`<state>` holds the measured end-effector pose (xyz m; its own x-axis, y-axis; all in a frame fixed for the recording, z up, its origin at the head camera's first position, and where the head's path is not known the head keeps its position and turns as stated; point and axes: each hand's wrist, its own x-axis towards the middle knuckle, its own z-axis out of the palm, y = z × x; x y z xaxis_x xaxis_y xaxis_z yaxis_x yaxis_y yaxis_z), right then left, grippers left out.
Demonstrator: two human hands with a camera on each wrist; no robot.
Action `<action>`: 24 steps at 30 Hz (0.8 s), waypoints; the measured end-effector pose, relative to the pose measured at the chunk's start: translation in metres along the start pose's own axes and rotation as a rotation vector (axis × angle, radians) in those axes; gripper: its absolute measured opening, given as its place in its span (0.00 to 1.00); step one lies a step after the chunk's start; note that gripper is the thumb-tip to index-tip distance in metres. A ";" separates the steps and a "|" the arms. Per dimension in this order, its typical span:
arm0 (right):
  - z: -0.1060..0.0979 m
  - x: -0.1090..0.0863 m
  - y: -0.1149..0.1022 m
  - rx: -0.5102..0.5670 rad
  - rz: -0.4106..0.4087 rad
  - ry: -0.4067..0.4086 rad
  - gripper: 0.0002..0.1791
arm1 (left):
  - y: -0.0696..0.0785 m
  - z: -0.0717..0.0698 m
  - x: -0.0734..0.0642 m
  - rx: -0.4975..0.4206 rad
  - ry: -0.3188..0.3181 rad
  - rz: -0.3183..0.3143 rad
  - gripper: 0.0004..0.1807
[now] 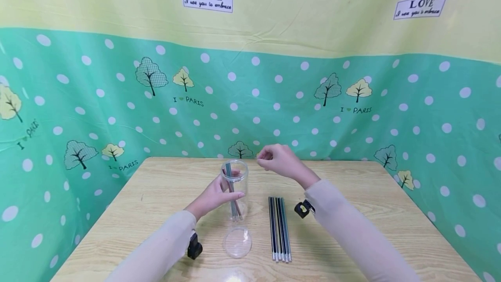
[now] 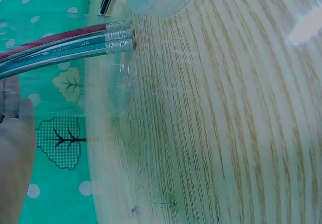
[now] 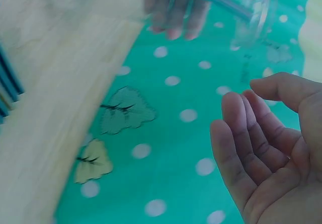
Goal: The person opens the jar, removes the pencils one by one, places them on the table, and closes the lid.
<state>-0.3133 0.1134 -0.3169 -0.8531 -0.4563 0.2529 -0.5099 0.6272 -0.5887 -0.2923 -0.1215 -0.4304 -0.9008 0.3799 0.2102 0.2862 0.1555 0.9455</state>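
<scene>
My left hand (image 1: 216, 194) grips a clear plastic jar (image 1: 242, 184) from its left side, thumb across the front. Inside the open-topped jar lean a few pencils (image 1: 235, 211). The left wrist view shows a red pencil (image 2: 75, 38) and teal ones (image 2: 90, 48), their eraser ends at the jar's base. Up and to the right of the jar's rim, my right hand (image 1: 282, 160) hovers with loosely curled fingers. The right wrist view shows nothing in that hand (image 3: 271, 148), with thumb and fingertips apart.
A round clear lid (image 1: 237, 243) lies on the wooden table (image 1: 164, 212) in front of the jar. To its right, several dark and teal pencils (image 1: 279, 229) lie side by side. A green dotted curtain (image 1: 274, 99) hangs behind the table's far edge.
</scene>
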 end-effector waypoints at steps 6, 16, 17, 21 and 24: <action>-0.001 0.004 -0.027 -0.048 -0.110 0.013 0.02 | 0.000 0.001 0.000 -0.006 -0.007 0.003 0.38; 0.012 0.009 -0.051 -0.003 -0.205 -0.035 0.02 | -0.001 -0.002 0.001 -0.016 -0.035 -0.016 0.39; 0.014 0.009 -0.051 0.000 -0.208 -0.045 0.03 | -0.001 -0.002 0.001 -0.012 -0.040 -0.013 0.40; 0.022 0.012 -0.052 0.036 -0.213 -0.091 0.04 | -0.003 -0.003 0.002 0.003 -0.071 0.017 0.42; 0.027 0.014 -0.053 0.069 -0.213 -0.111 0.04 | -0.003 -0.003 0.002 0.004 -0.082 0.021 0.41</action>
<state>-0.2957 0.0565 -0.3034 -0.7077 -0.6425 0.2939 -0.6653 0.4662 -0.5831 -0.2959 -0.1246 -0.4324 -0.8648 0.4569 0.2084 0.3060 0.1503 0.9401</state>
